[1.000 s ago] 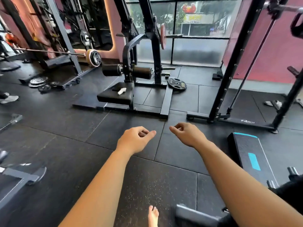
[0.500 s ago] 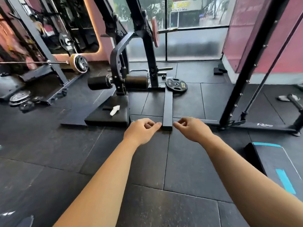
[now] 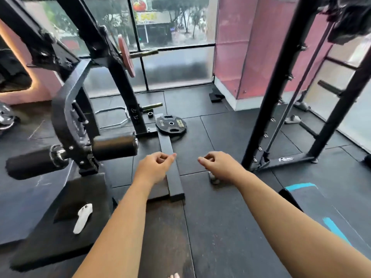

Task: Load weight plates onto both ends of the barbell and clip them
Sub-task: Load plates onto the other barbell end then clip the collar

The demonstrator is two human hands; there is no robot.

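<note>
A black weight plate lies flat on the rubber floor, partly on the end of a leg machine's base beam. A red plate hangs on that machine's upper peg. My left hand and my right hand are stretched out in front of me above the floor, short of the black plate. Both have curled fingers and hold nothing. No barbell shows in this view.
The leg machine with its black roller pads fills the left side, with a white object on its seat pad. A black rack upright stands on the right, and a bench with blue markings lies at lower right. More plates sit at far left.
I have moved forward towards the leg machine and the black plate, which now look closer. Both hands stay out in front, curled and holding nothing.
</note>
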